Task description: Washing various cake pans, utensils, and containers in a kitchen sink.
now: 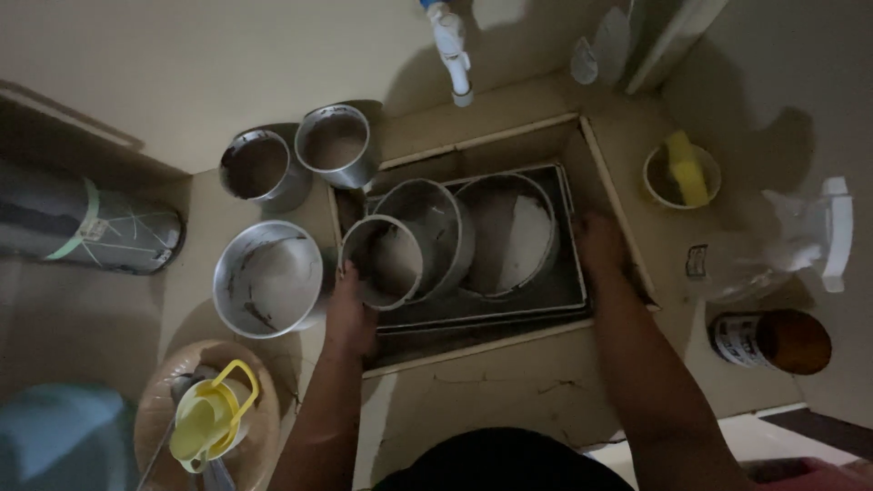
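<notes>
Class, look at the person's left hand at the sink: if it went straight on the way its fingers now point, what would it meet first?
The left hand points up the picture and already seems to grip the rim of the small round tin. Going on, it would probably meet the larger round tin behind that one; depth is unclear.

round pans [436, 238] and a tray [491, 309] fill the sink [618, 195]; three more pans [268, 277] crowd its left rim. bare tabletop [491, 382] in front gives passage; the tap [452, 50] overhangs behind.

Dull smeared metal pans [391, 262], seemingly metal tray [509, 314]
</notes>
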